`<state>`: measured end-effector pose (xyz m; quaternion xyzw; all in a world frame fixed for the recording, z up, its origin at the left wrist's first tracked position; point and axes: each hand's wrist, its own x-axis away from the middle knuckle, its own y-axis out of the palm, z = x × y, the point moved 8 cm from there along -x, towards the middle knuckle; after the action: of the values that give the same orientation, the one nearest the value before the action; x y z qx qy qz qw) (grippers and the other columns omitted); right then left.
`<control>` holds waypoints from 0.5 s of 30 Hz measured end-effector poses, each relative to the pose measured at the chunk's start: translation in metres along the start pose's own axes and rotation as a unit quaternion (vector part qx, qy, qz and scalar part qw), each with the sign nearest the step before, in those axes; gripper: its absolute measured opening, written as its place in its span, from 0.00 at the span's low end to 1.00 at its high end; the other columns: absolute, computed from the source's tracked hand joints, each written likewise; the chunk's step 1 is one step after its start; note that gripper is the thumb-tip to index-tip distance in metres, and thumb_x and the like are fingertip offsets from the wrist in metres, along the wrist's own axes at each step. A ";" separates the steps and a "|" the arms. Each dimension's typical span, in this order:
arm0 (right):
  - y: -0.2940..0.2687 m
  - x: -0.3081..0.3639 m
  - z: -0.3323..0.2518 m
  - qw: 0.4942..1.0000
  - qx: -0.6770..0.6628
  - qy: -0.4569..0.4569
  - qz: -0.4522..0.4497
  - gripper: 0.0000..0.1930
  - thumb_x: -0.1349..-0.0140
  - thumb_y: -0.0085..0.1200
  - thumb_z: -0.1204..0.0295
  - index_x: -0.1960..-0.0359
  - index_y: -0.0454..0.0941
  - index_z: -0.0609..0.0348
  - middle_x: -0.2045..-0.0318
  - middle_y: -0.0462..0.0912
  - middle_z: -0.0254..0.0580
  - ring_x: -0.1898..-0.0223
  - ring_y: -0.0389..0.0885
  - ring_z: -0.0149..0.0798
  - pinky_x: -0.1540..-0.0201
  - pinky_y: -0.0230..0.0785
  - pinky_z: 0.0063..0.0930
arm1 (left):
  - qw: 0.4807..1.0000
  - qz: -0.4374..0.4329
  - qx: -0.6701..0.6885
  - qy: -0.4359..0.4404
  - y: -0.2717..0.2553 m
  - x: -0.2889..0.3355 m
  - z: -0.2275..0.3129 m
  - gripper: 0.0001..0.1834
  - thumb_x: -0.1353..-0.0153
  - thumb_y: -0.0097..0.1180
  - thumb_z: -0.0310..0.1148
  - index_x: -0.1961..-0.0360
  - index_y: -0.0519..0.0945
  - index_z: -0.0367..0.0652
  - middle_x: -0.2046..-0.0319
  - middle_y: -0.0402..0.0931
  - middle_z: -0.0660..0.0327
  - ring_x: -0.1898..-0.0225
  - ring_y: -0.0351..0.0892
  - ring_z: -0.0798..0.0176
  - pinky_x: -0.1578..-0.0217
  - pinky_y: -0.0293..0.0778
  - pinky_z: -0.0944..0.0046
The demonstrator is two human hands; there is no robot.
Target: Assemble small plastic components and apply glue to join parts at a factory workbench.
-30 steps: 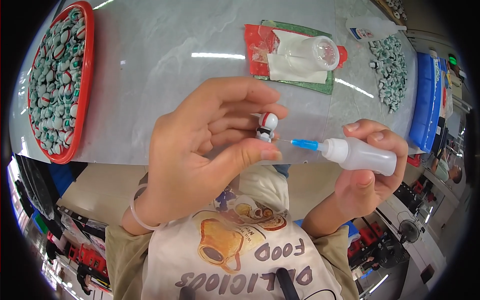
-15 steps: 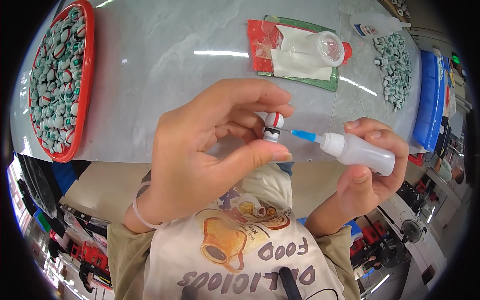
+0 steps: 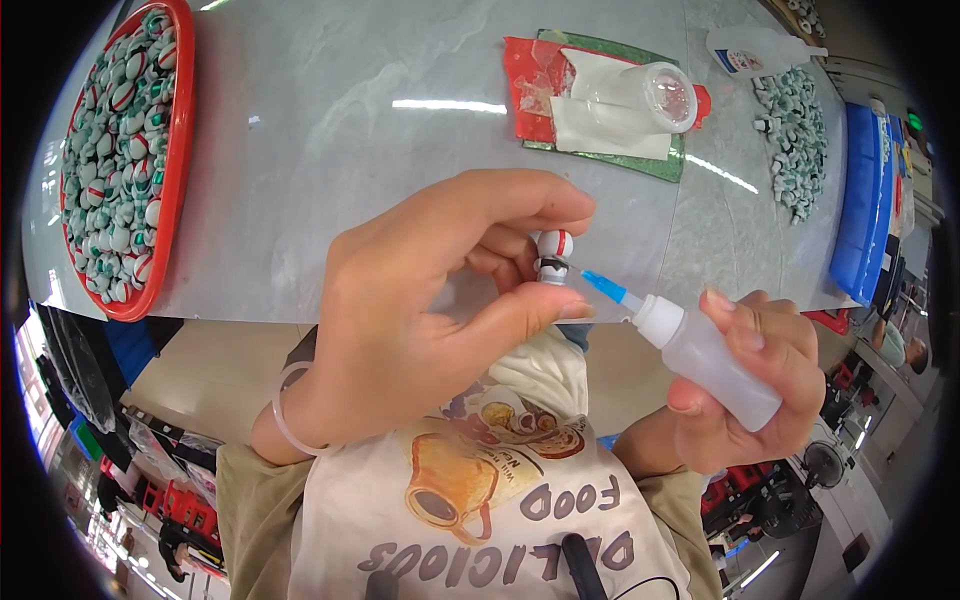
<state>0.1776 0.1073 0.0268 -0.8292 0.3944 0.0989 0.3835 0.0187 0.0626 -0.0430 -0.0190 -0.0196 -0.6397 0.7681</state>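
My left hand (image 3: 430, 290) pinches a small figurine (image 3: 554, 256) between thumb and fingers over the table's near edge. The figurine has a round white head with a red stripe, a dark band below it and a whitish lower body. In my right hand (image 3: 755, 370) is a translucent white squeeze bottle (image 3: 715, 365), tilted up to the left. Its blue needle tip (image 3: 605, 288) points at the figurine's dark band; whether the thin needle touches it I cannot tell.
A red basket (image 3: 183, 150) heaped with similar figurines stands at the left. Toward the back lie a clear cup (image 3: 668, 97) and white sheets on a green mat (image 3: 630, 167). Farther right are another bottle (image 3: 755, 50), a pile of small parts (image 3: 795, 140) and a blue bin (image 3: 862, 200).
The squeeze bottle has swung to a steeper tilt, its base lower and its needle drawn slightly from the figurine. My left hand, still pinching the figurine, has shifted slightly right.
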 end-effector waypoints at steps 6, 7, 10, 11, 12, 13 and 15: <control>0.003 -0.002 -0.007 0.999 0.041 0.005 -0.024 0.24 0.51 0.63 0.63 0.58 0.69 0.65 0.68 0.78 0.55 0.81 0.64 0.29 0.79 0.56 0.22 | 0.999 -0.013 -0.018 0.023 0.002 0.000 0.000 0.21 0.55 0.61 0.16 0.57 0.71 0.28 0.61 0.76 0.51 0.66 0.76 0.69 0.69 0.74 0.74; 0.003 -0.002 -0.009 0.999 0.041 0.005 -0.024 0.24 0.51 0.63 0.63 0.58 0.69 0.65 0.68 0.78 0.55 0.81 0.64 0.29 0.79 0.56 0.22 | 0.999 -0.015 -0.022 0.025 0.003 0.000 0.000 0.21 0.55 0.61 0.15 0.57 0.71 0.28 0.61 0.76 0.51 0.67 0.76 0.69 0.69 0.74 0.74; 0.002 -0.004 -0.009 0.998 0.054 0.012 -0.032 0.23 0.50 0.63 0.63 0.57 0.68 0.63 0.68 0.77 0.53 0.81 0.65 0.30 0.79 0.57 0.22 | 0.999 -0.015 -0.026 0.022 0.003 0.000 0.001 0.20 0.55 0.61 0.15 0.58 0.72 0.28 0.61 0.76 0.52 0.68 0.76 0.70 0.69 0.74 0.74; 0.003 -0.005 -0.009 0.997 0.059 0.014 -0.046 0.23 0.50 0.63 0.62 0.57 0.68 0.62 0.68 0.78 0.53 0.81 0.65 0.30 0.79 0.57 0.22 | 0.999 -0.015 -0.026 0.022 0.003 -0.001 0.000 0.20 0.55 0.61 0.15 0.58 0.72 0.28 0.61 0.76 0.52 0.68 0.76 0.70 0.69 0.74 0.74; 0.004 -0.005 -0.009 0.996 0.062 0.016 -0.060 0.24 0.51 0.63 0.62 0.57 0.69 0.62 0.68 0.78 0.52 0.81 0.66 0.30 0.79 0.58 0.22 | 0.999 -0.015 -0.030 0.021 0.003 0.000 0.001 0.19 0.55 0.61 0.15 0.59 0.73 0.28 0.61 0.76 0.52 0.68 0.76 0.70 0.70 0.74 0.74; 0.005 -0.005 -0.008 0.996 0.062 0.015 -0.061 0.24 0.51 0.63 0.62 0.57 0.69 0.62 0.68 0.78 0.52 0.81 0.66 0.30 0.79 0.58 0.22 | 0.999 -0.014 -0.034 0.021 0.003 0.000 0.001 0.19 0.55 0.61 0.15 0.59 0.73 0.29 0.61 0.76 0.53 0.68 0.76 0.70 0.70 0.74 0.74; 0.003 -0.003 -0.008 0.997 0.063 0.017 -0.038 0.24 0.51 0.63 0.61 0.57 0.69 0.61 0.69 0.78 0.51 0.81 0.66 0.30 0.78 0.58 0.22 | 0.999 -0.013 -0.035 0.020 0.003 0.000 0.001 0.18 0.55 0.61 0.16 0.60 0.73 0.29 0.62 0.77 0.53 0.68 0.76 0.70 0.70 0.74 0.74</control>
<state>0.1719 0.1024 0.0321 -0.8197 0.3743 0.0448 0.4313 0.0213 0.0635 -0.0416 -0.0325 0.0178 -0.6501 0.7589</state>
